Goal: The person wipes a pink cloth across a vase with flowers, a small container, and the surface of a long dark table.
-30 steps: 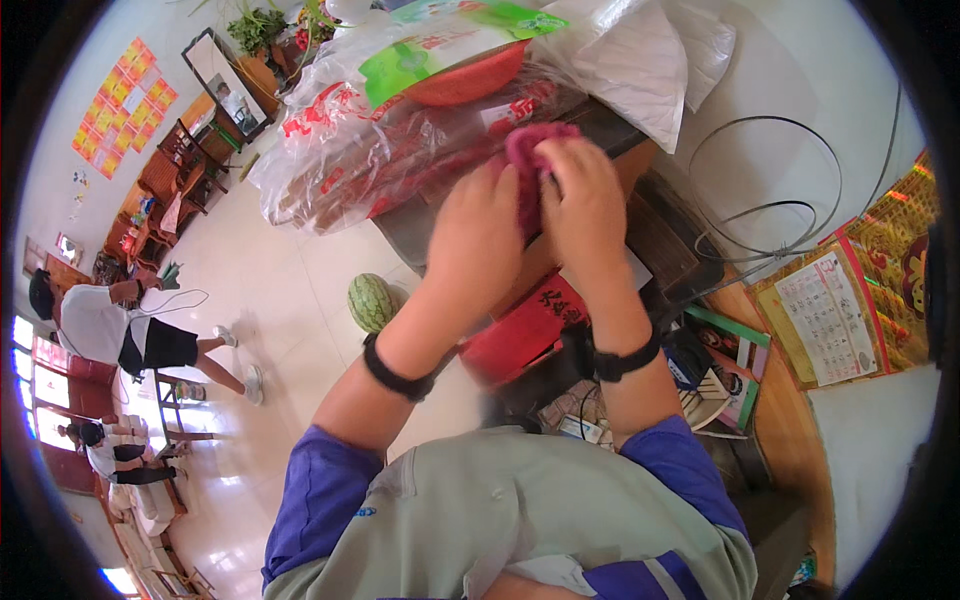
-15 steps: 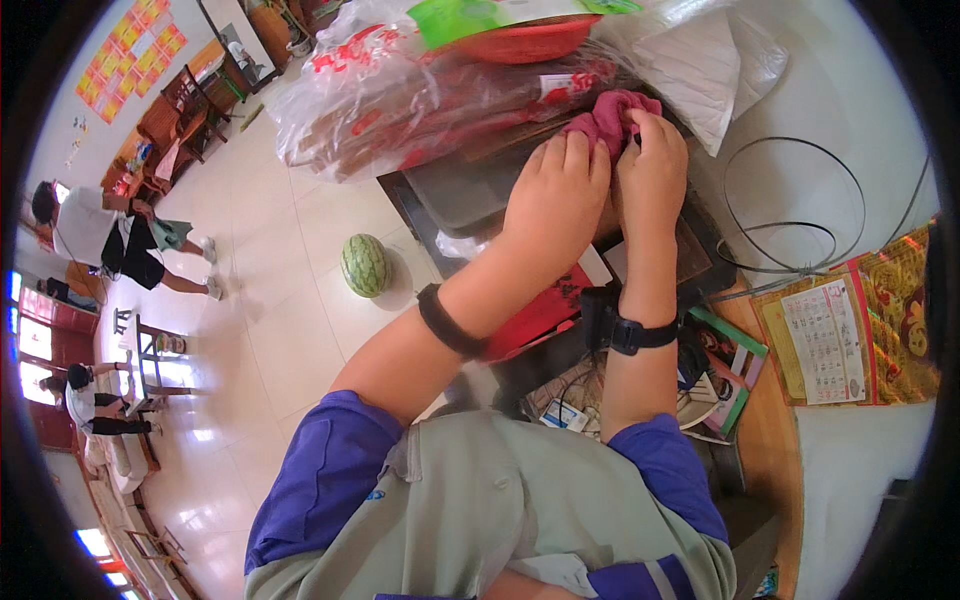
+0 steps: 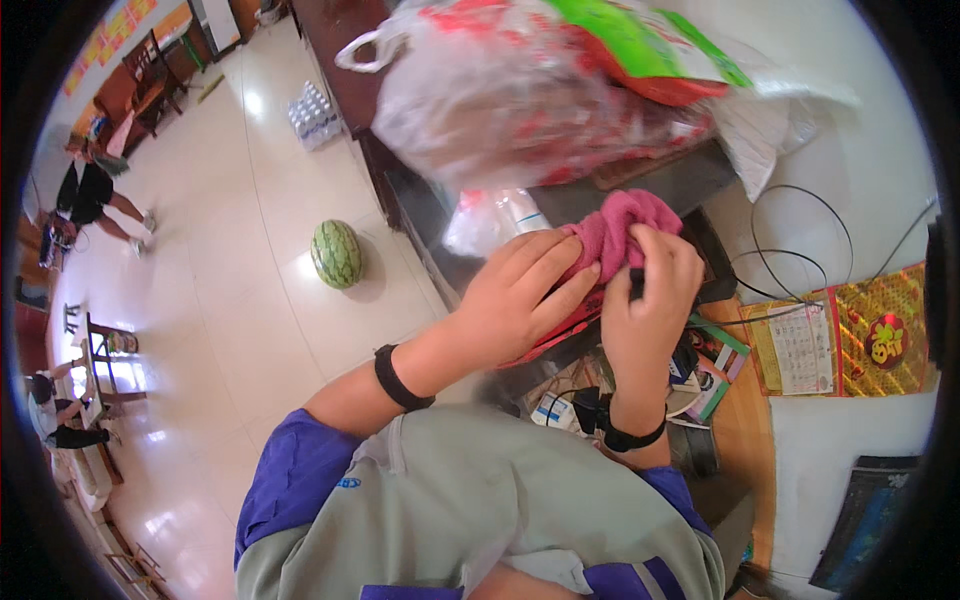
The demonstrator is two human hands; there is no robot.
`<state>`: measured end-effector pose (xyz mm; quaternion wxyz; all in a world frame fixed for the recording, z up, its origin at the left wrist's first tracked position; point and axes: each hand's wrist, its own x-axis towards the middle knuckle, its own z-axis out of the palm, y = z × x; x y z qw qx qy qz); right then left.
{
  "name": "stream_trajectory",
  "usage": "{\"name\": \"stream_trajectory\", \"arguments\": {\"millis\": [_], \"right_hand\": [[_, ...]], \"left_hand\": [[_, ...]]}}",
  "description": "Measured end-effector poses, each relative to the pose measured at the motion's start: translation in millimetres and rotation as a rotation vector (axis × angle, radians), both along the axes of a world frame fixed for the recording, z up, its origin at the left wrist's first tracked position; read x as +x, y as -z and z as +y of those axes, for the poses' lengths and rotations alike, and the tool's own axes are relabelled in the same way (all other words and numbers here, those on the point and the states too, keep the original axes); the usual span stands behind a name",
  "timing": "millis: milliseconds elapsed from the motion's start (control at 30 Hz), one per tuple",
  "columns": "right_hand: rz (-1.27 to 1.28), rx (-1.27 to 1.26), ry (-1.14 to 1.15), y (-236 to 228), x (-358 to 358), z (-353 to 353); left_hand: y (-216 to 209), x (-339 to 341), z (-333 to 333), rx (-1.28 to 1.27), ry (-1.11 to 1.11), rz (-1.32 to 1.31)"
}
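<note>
A bunched pink cloth [image 3: 640, 212] is between my two hands, above the near part of a dark cabinet top. My left hand [image 3: 520, 295] has its fingers curled on the cloth's left side. My right hand [image 3: 655, 285] pinches the cloth's near right side between thumb and fingers. Beyond the cloth lies a large clear plastic bag with red print [image 3: 500, 95], slightly blurred. A green and red packet [image 3: 660, 50] rests on top of it. Left of the cloth is a small white plastic bag [image 3: 478, 222]. Part of a red item shows under my left hand.
A watermelon [image 3: 337, 254] and a pack of bottles [image 3: 314, 116] stand on the tiled floor at left. Cables and boxes [image 3: 715, 365] clutter the space beside my right forearm. A black cord [image 3: 850, 235] loops by the wall calendar [image 3: 800, 350]. Two people [image 3: 97, 190] are farther left.
The view has shifted. My hands and the pink cloth are closer to my body, and the cloth is bunched higher. The bottle pack and the small white bag now show more fully.
</note>
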<state>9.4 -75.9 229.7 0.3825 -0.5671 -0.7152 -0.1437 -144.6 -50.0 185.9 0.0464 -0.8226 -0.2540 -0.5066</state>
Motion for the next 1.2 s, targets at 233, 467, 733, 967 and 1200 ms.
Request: {"name": "stream_trajectory", "arguments": {"millis": [233,467,733,967,1200], "right_hand": [[-0.016,0.107,0.222,18.5,-50.6,-15.4],[-0.085,0.111,0.277,32.2,-66.5,-20.3],[-0.129,0.112,0.25,66.6,-81.0,2.4],[-0.107,0.167,0.13,97.1,-66.5,26.3],[-0.183,0.162,0.051,107.4,-61.9,51.1]], "left_hand": [[38.3,-27.6,39.5,-0.099,0.279,-0.092],[38.3,-39.7,55.9,-0.215,0.393,-0.031],[46.3,-42.7,85.8,-0.391,0.377,-0.241],[41.1,-56.1,102.7,-0.347,0.391,-0.151],[66.4,-56.9,130.0,-0.39,0.378,-0.08]]}}
